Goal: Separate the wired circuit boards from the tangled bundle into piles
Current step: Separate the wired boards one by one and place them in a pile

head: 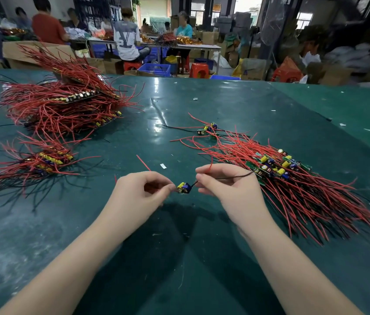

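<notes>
From the head camera, a single small circuit board (184, 188) with a yellow capacitor and a blue part is held in the air between both hands, just above the green table (179, 105). The left hand (142, 193) pinches the board's near end with curled fingertips; the right hand (221, 184) pinches the black wire (236, 177) and a red wire that run from the board. The black wire leads on toward the tangled bundle (293, 178), which lies just right of the board. To do this step well, I would judge, the left hand should keep a firm hold on the board's edge, not its components, while the right slides along the leads and draws them out lengthwise, easing them rather than jerking, so neighbouring boards are not dragged along. The freed board likely belongs on the small sorted pile (43, 160), well to the left of the held board; a taller stacked pile (65, 103) sits beyond that, and a few loose boards (210, 129) lie behind the held one. The table is glossy, scuffed and reflects ceiling lights, with bits of white scrap scattered on it. Beyond it is a workshop: other people seated at tables, red stools (198, 69), blue crates (155, 69) and cardboard boxes.
</notes>
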Demonstrator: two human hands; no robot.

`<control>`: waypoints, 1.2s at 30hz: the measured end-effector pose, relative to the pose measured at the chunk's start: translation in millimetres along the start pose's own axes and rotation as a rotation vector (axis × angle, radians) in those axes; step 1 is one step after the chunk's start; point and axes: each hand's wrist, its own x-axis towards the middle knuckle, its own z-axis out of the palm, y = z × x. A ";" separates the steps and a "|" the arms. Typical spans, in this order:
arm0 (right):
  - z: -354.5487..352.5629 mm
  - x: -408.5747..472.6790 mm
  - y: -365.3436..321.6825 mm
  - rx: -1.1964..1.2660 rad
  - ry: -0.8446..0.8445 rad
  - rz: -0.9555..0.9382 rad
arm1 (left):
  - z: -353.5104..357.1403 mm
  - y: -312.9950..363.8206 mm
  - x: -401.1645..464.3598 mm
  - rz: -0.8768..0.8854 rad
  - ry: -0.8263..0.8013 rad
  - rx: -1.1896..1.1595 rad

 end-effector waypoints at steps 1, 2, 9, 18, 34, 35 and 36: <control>-0.7 0.1 -0.2 0.055 0.014 0.015 | -0.6 0.5 0.0 0.004 0.007 -0.020; -1.5 0.4 -0.5 0.109 0.031 0.034 | -1.3 1.1 -0.1 0.015 0.017 -0.034; 0.7 4.6 -3.7 0.680 0.040 0.298 | -6.1 5.0 2.1 0.017 0.085 -0.289; 0.7 1.3 0.9 0.503 -0.024 0.321 | -2.1 10.5 -4.9 0.138 0.183 -0.321; 5.8 -4.9 -1.4 0.222 -0.107 0.144 | -0.8 13.2 -6.7 -0.094 -0.114 -0.607; 5.7 -5.0 -2.0 0.220 -0.112 0.137 | -0.5 13.5 -6.7 -0.105 -0.137 -0.617; 5.5 -5.0 -2.3 0.234 -0.117 0.138 | -0.5 13.8 -6.7 -0.117 -0.148 -0.634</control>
